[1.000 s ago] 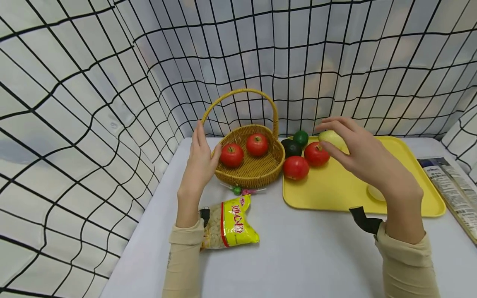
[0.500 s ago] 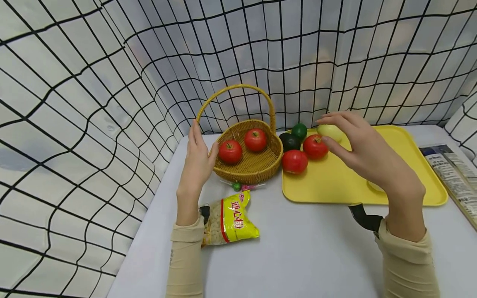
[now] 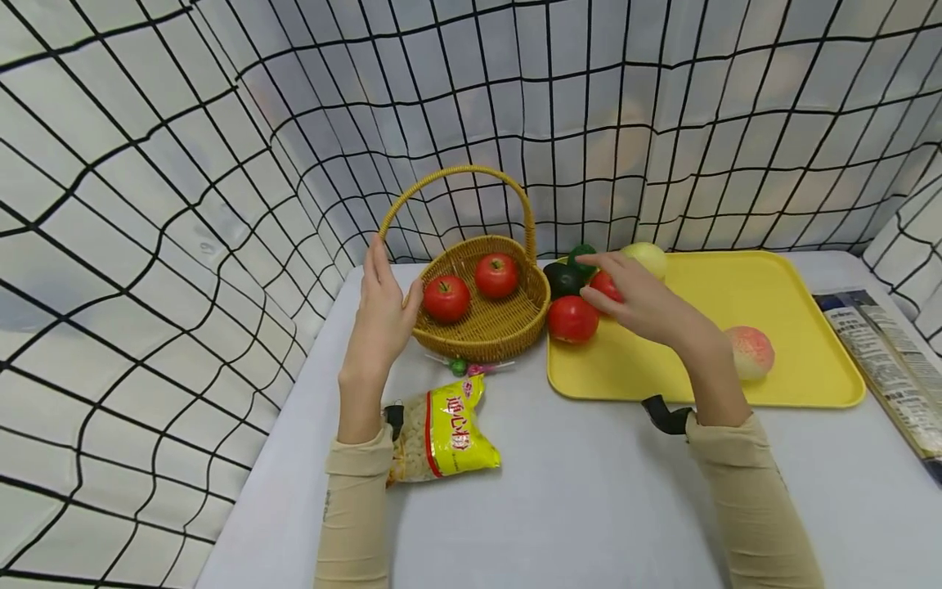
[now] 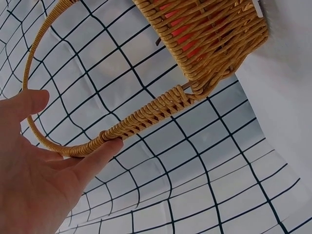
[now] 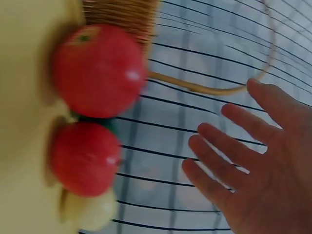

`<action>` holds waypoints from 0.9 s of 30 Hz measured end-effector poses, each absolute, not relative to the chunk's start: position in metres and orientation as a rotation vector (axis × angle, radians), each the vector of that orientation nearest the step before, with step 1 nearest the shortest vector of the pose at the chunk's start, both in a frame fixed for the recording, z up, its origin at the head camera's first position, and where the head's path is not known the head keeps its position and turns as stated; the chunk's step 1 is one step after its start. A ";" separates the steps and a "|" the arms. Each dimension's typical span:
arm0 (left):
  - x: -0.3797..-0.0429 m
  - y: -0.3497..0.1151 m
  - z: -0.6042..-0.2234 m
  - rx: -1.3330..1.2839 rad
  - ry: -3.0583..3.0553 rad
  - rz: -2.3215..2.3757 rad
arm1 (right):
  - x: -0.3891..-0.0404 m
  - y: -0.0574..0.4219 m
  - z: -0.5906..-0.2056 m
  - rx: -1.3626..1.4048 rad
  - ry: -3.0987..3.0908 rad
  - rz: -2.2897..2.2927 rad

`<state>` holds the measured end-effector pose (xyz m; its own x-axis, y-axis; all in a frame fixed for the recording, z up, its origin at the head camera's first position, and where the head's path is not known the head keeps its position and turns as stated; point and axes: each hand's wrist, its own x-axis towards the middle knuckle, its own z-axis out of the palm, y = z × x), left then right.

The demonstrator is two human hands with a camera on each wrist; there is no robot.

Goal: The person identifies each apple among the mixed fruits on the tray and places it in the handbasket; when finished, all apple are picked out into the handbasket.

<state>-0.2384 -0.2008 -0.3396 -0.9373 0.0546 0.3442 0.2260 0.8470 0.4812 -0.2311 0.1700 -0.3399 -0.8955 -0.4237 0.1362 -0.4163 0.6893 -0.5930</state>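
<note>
My left hand (image 3: 379,319) is at the left side of the wicker basket (image 3: 482,350), its straight fingers touching the arched handle (image 4: 151,109). Two tomatoes, one on the left (image 3: 446,298) and one on the right (image 3: 496,276), lie inside. Over the yellow tray (image 3: 662,380), my right hand (image 3: 648,303) hovers with fingers extended and holds nothing. Near its fingertips are two red round fruits, the front one (image 3: 573,320) in full view and the rear one (image 3: 605,285) partly covered by the hand. Beside them sit a dark oval fruit (image 3: 562,281), a green fruit (image 3: 581,256) and a pale yellow-green fruit (image 3: 646,259).
A peach (image 3: 754,353) lies on the tray's right part. In front of the basket are a green lollipop (image 3: 459,367), a pink one (image 3: 477,370) and a yellow snack-like bag (image 3: 455,429). Folded newspaper (image 3: 883,360) borders the tray. Black netting (image 3: 559,123) stands behind.
My right hand has moved left across the tray toward the basket, uncovering the peach and the pale fruit. My left hand stays at the basket handle. The head view has shifted slightly.
</note>
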 end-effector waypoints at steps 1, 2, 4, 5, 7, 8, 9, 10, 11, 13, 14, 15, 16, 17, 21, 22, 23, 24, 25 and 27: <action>-0.238 -0.201 -0.340 -0.211 -2.707 -0.763 | -0.237 0.169 -0.348 -0.691 2.847 -0.962; -0.238 -0.201 -0.340 -0.211 -2.710 -0.765 | -0.242 0.167 -0.355 -0.670 2.823 -0.918; -0.238 -0.202 -0.340 -0.213 -2.712 -0.770 | -0.250 0.163 -0.367 -0.665 2.783 -0.857; -0.238 -0.202 -0.340 -0.215 -2.709 -0.772 | -0.252 0.161 -0.372 -0.665 2.765 -0.843; -0.237 -0.202 -0.339 -0.215 -2.705 -0.779 | -0.255 0.157 -0.379 -0.656 2.739 -0.840; -0.237 -0.202 -0.339 -0.217 -2.703 -0.781 | -0.256 0.155 -0.382 -0.649 2.734 -0.835; -0.237 -0.203 -0.339 -0.218 -2.703 -0.785 | -0.258 0.153 -0.384 -0.644 2.731 -0.832; -0.237 -0.203 -0.338 -0.218 -2.704 -0.784 | -0.258 0.152 -0.386 -0.627 2.728 -0.828; -0.237 -0.203 -0.338 -0.220 -2.704 -0.786 | -0.259 0.151 -0.388 -0.615 2.725 -0.822; -0.236 -0.203 -0.338 -0.220 -2.710 -0.782 | -0.261 0.151 -0.391 -0.586 2.720 -0.813; -0.236 -0.203 -0.338 -0.221 -2.712 -0.780 | -0.261 0.150 -0.393 -0.574 2.716 -0.812; -0.235 -0.203 -0.337 -0.223 -2.713 -0.777 | -0.262 0.150 -0.395 -0.565 2.711 -0.810; -0.235 -0.203 -0.337 -0.225 -2.714 -0.772 | -0.263 0.150 -0.397 -0.560 2.710 -0.807; -0.235 -0.203 -0.337 -0.225 -2.714 -0.773 | -0.263 0.150 -0.399 -0.553 2.710 -0.802; -0.234 -0.203 -0.337 -0.226 -2.716 -0.770 | -0.265 0.149 -0.403 -0.543 2.723 -0.799; -0.235 -0.202 -0.337 -0.227 -2.712 -0.769 | -0.265 0.149 -0.404 -0.542 2.730 -0.810; -0.235 -0.202 -0.337 -0.228 -2.710 -0.767 | -0.264 0.149 -0.403 -0.541 2.735 -0.828; -0.235 -0.202 -0.337 -0.229 -2.706 -0.766 | -0.264 0.149 -0.403 -0.542 2.741 -0.845; -0.235 -0.202 -0.337 -0.231 -2.701 -0.765 | -0.264 0.149 -0.403 -0.554 2.748 -0.860; -0.235 -0.201 -0.337 -0.235 -2.692 -0.767 | -0.263 0.150 -0.402 -0.579 2.747 -0.891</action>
